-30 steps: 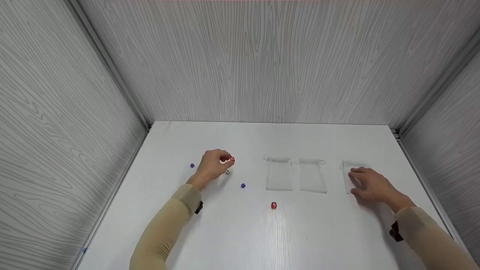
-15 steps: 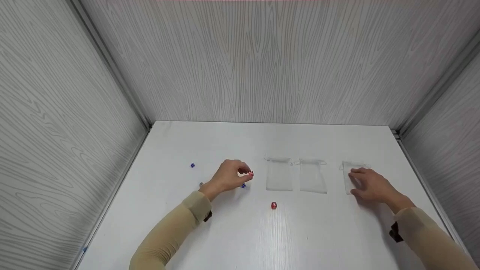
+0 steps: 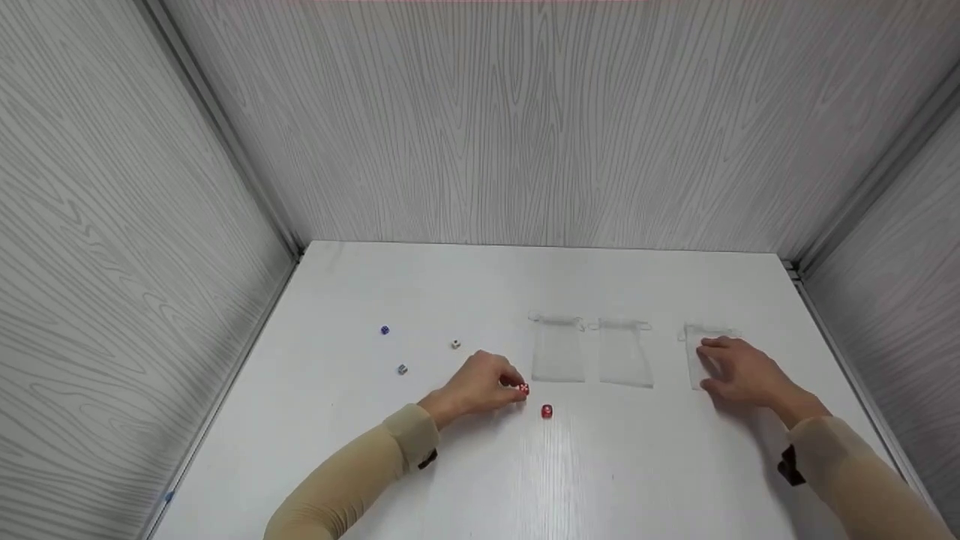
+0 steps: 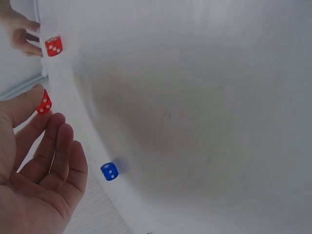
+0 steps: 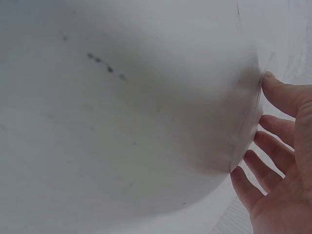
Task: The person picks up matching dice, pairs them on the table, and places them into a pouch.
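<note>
My left hand pinches a red die between thumb and forefinger, the other fingers loosely bent in the left wrist view. Just to the right of it, a second red die lies on the table. A blue die shows below my fingers in the left wrist view; my hand hides it from the head view. My right hand rests its spread fingertips on the rightmost sheer white drawstring pouch and covers part of it.
Two more sheer pouches, one left and one right, lie flat mid-table. To the left are a blue die and two whitish dice, a farther one and a nearer one. Wood-grain panels wall the table.
Carrying the red die, my left hand has moved right and nearer, over the blue die and close to the other red die. My right hand has stayed on the pouch.
</note>
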`<state>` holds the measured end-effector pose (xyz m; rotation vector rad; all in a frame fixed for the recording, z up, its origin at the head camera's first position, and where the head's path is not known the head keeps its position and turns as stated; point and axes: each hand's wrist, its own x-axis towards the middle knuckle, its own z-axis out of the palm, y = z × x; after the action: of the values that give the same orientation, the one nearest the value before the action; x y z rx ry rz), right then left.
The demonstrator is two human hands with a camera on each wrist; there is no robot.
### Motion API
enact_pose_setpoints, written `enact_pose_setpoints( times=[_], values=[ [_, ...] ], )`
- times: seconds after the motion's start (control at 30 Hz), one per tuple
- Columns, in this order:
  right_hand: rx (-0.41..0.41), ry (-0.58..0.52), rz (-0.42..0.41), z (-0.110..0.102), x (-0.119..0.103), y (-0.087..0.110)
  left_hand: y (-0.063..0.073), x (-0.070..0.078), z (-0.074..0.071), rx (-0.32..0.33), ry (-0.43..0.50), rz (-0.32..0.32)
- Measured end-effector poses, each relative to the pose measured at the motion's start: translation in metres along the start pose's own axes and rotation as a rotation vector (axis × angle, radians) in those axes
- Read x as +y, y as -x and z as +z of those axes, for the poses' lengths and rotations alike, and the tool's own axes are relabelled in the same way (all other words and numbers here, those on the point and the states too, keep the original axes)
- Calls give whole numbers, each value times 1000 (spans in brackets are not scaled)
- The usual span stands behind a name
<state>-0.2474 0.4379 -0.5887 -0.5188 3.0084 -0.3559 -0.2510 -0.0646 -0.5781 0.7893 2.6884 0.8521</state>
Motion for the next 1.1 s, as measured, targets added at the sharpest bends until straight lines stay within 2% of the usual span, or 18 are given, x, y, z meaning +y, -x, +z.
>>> enact_pose_setpoints(
  times=[0.3, 0.5, 0.97, 1.1],
  values=[
    [19, -1, -13, 0, 0, -1, 2, 5, 16, -68, -12, 69],
    [9, -4, -9, 1, 0, -2, 3, 7, 20, -92, -3, 49],
    [3, -35, -13, -1, 2, -1, 0, 9, 26, -66, -26, 113],
    [8, -38, -14, -1, 2, 0, 0, 10, 27, -65, -45, 110]
  ],
)
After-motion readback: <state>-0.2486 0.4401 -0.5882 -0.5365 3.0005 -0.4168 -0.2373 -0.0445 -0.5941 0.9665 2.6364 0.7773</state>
